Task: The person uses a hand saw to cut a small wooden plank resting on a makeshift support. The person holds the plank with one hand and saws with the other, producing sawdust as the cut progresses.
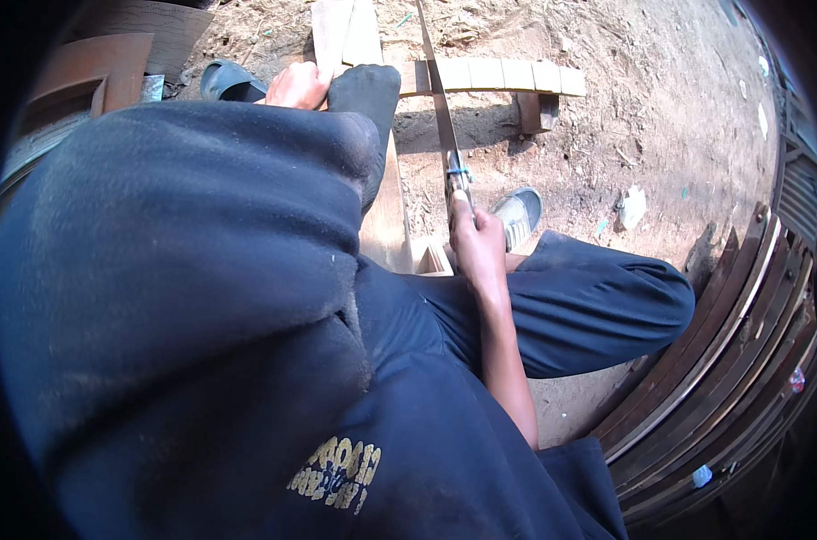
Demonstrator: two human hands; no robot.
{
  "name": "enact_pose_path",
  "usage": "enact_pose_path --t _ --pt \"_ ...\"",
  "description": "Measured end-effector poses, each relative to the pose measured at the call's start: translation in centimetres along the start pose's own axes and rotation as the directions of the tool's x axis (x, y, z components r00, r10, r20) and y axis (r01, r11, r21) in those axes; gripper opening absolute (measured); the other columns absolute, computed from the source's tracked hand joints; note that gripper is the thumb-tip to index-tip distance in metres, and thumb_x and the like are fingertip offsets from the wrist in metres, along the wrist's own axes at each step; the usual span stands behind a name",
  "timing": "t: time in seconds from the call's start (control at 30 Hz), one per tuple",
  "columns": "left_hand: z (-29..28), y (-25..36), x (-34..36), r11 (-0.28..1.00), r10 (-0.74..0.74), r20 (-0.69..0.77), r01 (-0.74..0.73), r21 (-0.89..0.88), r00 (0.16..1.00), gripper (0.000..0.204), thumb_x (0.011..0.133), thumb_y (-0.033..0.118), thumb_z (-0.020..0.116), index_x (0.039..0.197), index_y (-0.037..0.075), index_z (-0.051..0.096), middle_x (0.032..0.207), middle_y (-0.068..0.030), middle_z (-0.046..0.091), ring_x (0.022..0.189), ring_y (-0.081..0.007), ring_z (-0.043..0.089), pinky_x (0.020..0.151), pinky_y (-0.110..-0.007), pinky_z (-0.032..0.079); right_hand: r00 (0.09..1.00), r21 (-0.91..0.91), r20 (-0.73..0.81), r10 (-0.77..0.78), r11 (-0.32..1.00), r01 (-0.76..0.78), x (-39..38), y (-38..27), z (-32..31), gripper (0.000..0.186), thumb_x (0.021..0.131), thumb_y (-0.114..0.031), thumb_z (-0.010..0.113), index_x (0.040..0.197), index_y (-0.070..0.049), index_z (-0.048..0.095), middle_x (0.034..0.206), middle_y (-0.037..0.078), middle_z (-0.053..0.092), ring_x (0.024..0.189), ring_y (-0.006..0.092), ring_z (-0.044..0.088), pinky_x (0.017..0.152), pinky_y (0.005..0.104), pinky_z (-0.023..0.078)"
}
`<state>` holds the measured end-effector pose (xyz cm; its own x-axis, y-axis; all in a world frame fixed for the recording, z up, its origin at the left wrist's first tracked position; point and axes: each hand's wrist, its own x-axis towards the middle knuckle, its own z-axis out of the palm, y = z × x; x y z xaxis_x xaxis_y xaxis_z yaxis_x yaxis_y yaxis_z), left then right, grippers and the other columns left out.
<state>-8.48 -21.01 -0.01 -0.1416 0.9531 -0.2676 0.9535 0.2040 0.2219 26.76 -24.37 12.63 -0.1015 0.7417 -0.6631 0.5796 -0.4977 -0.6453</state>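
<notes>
While the right hand [477, 241] clenches the handle of a handsaw [444, 126], its blade rests across a pale wooden plank [489, 76] lying on the dirt ground [642, 108]. The left hand [296, 87] presses a second board [336, 31] beside it, fingers curled. The cut looks barely started; the plank remains whole.

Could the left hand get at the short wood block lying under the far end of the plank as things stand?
Probably not without shifting. The left hand presses on the plank, and the saw blade, gripped by the right hand, crosses between it and the wood block.
</notes>
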Motion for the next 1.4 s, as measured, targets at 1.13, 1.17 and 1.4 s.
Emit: enact_pose_path --t 1.13,1.17,1.4 --pt "-1.5 0.9 0.8 0.981 0.075 0.032 -0.080 0.176 0.997 0.015 0.078 0.008 0.055 0.089 -0.002 0.060 0.081 -0.0265 0.063 0.080 -0.0418 0.065 0.069 -0.050 0.052 0.998 -0.070 -0.042 -0.056 0.996 0.053 2.1 -6.8 0.3 0.052 0.091 -0.036 0.054 0.061 0.007 0.053 0.049 0.013 0.045 0.048 0.0167 0.042 0.049 0.0390 0.034" --pt "-1.4 0.6 1.0 0.986 0.061 0.016 -0.062 0.157 0.998 0.015 0.079 0.008 0.054 0.089 -0.002 0.060 0.081 -0.0263 0.063 0.080 -0.0416 0.065 0.068 -0.050 0.052 1.000 -0.062 -0.010 -0.017 0.998 0.016 1.1 -4.5 -0.5 0.053 0.091 -0.036 0.054 0.061 0.008 0.053 0.049 0.014 0.045 0.048 0.0173 0.043 0.050 0.0392 0.035" --pt "-1.9 1.0 0.8 0.991 0.091 -0.015 -0.089 0.102 0.996 0.014 0.081 0.008 0.053 0.089 -0.002 0.059 0.081 -0.0241 0.063 0.080 -0.0405 0.065 0.068 -0.049 0.052 0.997 -0.092 -0.041 -0.059 0.994 0.055 1.8 -5.8 -0.5 0.054 0.091 -0.037 0.053 0.063 0.008 0.053 0.049 0.016 0.045 0.050 0.0160 0.045 0.051 0.0401 0.036"
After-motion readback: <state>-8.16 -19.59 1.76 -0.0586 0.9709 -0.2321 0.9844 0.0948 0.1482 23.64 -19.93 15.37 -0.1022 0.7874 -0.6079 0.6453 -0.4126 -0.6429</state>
